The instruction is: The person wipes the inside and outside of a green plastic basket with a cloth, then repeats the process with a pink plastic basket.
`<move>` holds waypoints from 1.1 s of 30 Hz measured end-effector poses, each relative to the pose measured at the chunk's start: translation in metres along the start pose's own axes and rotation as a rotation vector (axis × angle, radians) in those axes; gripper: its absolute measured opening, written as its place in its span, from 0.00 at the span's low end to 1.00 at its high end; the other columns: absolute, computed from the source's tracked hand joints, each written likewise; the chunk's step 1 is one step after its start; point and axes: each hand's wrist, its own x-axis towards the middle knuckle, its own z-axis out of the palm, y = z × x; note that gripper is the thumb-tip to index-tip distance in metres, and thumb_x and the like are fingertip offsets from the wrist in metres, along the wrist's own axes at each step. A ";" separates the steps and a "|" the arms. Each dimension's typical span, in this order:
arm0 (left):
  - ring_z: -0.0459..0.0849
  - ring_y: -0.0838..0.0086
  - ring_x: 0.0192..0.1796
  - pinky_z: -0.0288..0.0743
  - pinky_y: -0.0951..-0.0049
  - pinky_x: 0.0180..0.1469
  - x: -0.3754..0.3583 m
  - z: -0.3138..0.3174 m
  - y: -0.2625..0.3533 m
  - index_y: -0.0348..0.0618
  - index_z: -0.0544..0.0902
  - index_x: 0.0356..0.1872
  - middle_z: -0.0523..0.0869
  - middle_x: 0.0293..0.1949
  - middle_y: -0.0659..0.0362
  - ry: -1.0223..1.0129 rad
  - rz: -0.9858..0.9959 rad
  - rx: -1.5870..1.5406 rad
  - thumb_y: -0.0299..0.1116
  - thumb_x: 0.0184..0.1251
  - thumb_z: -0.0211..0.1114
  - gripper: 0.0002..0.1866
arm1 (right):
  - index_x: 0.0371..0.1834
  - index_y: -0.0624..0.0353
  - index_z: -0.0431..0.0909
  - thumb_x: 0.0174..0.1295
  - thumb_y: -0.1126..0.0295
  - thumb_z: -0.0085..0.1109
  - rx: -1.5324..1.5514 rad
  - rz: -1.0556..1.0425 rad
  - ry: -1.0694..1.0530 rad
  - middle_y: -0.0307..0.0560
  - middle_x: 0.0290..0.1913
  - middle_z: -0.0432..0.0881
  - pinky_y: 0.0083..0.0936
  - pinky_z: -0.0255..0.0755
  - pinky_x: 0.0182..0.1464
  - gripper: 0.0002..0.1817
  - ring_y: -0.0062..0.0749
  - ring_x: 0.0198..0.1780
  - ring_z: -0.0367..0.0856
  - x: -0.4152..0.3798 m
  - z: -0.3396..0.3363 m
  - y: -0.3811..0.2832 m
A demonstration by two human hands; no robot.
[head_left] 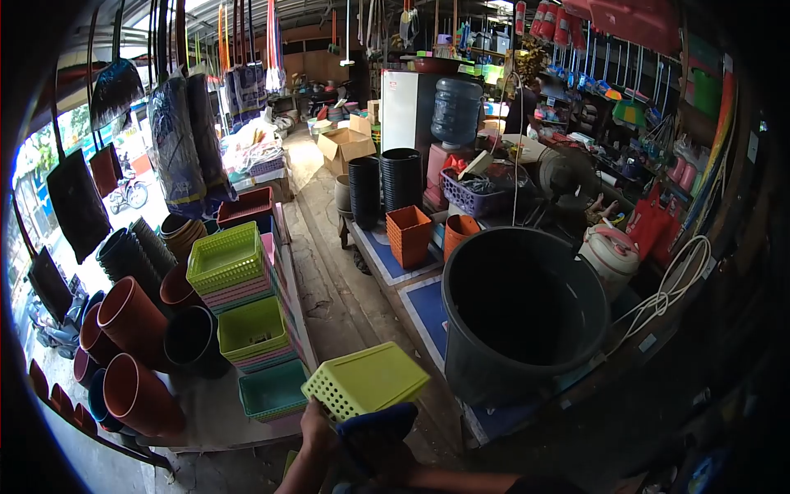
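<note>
A yellow-green plastic basket (374, 375), its side perforated with round holes, is tilted in front of me at the lower middle. My left hand (317, 428) grips its left lower edge, fingers closed. Against the basket's near side lies a dark blue cloth (374, 428), held by my right hand (393, 463), whose fingers are mostly hidden in shadow and behind the cloth. Just left of the basket, a teal basket (271, 389) tops a low stack on the table. Behind it stand stacks of lime green baskets (253, 329) over pink and teal ones.
A large black bin (527, 329) stands to my right on a low platform. Orange square pots (408, 237) and black pot stacks (401, 181) are beyond it. Brown pots (140, 395) crowd the table's left side. A narrow floor aisle (346, 288) runs between.
</note>
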 end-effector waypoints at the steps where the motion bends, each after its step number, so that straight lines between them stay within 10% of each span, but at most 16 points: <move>1: 0.80 0.54 0.58 0.72 0.51 0.63 0.000 -0.008 -0.005 0.43 0.69 0.64 0.80 0.57 0.48 -0.066 -0.162 -0.068 0.60 0.77 0.37 0.32 | 0.74 0.61 0.55 0.54 0.59 0.61 -0.034 -0.043 0.020 0.57 0.74 0.58 0.56 0.49 0.73 0.44 0.52 0.74 0.56 0.001 -0.005 0.002; 4: 0.76 0.53 0.63 0.70 0.49 0.65 -0.008 -0.013 -0.016 0.45 0.67 0.68 0.76 0.64 0.50 -0.278 -0.424 -0.218 0.64 0.74 0.38 0.37 | 0.71 0.67 0.58 0.55 0.57 0.60 -0.061 -0.097 0.210 0.65 0.70 0.62 0.56 0.49 0.73 0.42 0.63 0.71 0.59 0.004 -0.003 0.007; 10: 0.70 0.56 0.69 0.66 0.53 0.69 -0.031 -0.019 -0.005 0.47 0.63 0.72 0.71 0.69 0.52 -0.345 -0.323 -0.119 0.73 0.65 0.42 0.45 | 0.73 0.72 0.52 0.64 0.60 0.53 0.028 -0.011 0.625 0.74 0.74 0.51 0.57 0.38 0.76 0.39 0.71 0.76 0.44 0.015 -0.007 0.039; 17: 0.82 0.57 0.58 0.79 0.52 0.58 -0.054 -0.018 0.020 0.38 0.71 0.65 0.80 0.60 0.47 -0.299 -0.452 -0.331 0.53 0.75 0.50 0.30 | 0.74 0.72 0.50 0.73 0.59 0.42 0.355 0.190 0.900 0.69 0.75 0.50 0.47 0.37 0.77 0.34 0.59 0.78 0.44 0.031 -0.066 0.046; 20: 0.83 0.57 0.57 0.80 0.53 0.56 -0.052 -0.032 0.020 0.37 0.72 0.63 0.80 0.58 0.47 -0.342 -0.489 -0.352 0.51 0.75 0.51 0.28 | 0.69 0.70 0.64 0.74 0.62 0.42 0.800 0.600 0.761 0.65 0.70 0.65 0.35 0.56 0.72 0.26 0.47 0.73 0.63 0.000 -0.016 0.116; 24: 0.84 0.58 0.55 0.81 0.55 0.55 -0.048 -0.051 0.025 0.36 0.73 0.62 0.82 0.56 0.48 -0.308 -0.413 -0.204 0.49 0.75 0.52 0.26 | 0.66 0.69 0.67 0.77 0.54 0.41 0.653 0.437 0.571 0.53 0.64 0.74 0.28 0.61 0.68 0.28 0.33 0.65 0.71 0.000 -0.078 0.094; 27: 0.84 0.65 0.50 0.81 0.61 0.53 -0.049 -0.063 0.026 0.37 0.72 0.62 0.83 0.52 0.54 -0.298 -0.276 0.184 0.56 0.75 0.50 0.31 | 0.59 0.66 0.75 0.74 0.51 0.46 1.366 0.511 0.335 0.46 0.52 0.81 0.23 0.69 0.59 0.27 0.27 0.53 0.79 0.010 -0.092 0.111; 33: 0.83 0.66 0.50 0.79 0.65 0.53 -0.053 -0.066 0.017 0.37 0.72 0.62 0.82 0.50 0.53 -0.176 -0.115 0.570 0.61 0.73 0.43 0.35 | 0.54 0.67 0.79 0.71 0.47 0.49 1.000 0.938 0.224 0.51 0.48 0.84 0.27 0.74 0.55 0.30 0.36 0.49 0.84 0.031 -0.095 0.128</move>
